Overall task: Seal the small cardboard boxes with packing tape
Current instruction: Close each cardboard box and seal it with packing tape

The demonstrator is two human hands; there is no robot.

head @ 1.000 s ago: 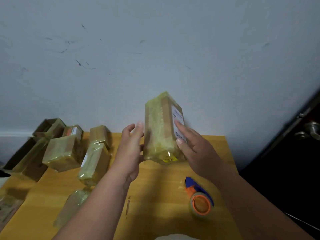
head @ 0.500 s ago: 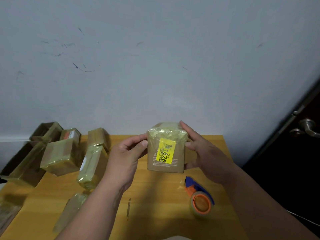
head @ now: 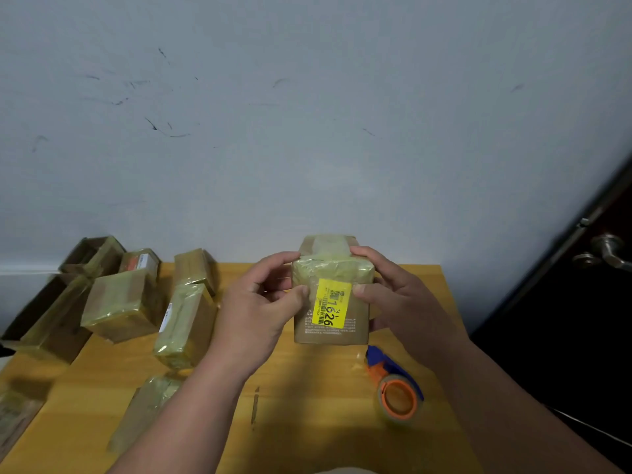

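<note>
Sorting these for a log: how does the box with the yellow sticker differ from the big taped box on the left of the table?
The stickered box is gripped by the left hand and right hand; the big left box rests on the table, untouched. The stickered box shows a yellow label reading 1626; the big left box shows none. The stickered box stands upright; the big left box sits tilted. Both are brown cardboard under glossy tape.

Box [head: 331, 302] now upright, label forward

Taped boxes [head: 119, 304] left on table [head: 307, 422] — dispenser [head: 396, 388] right.
</note>
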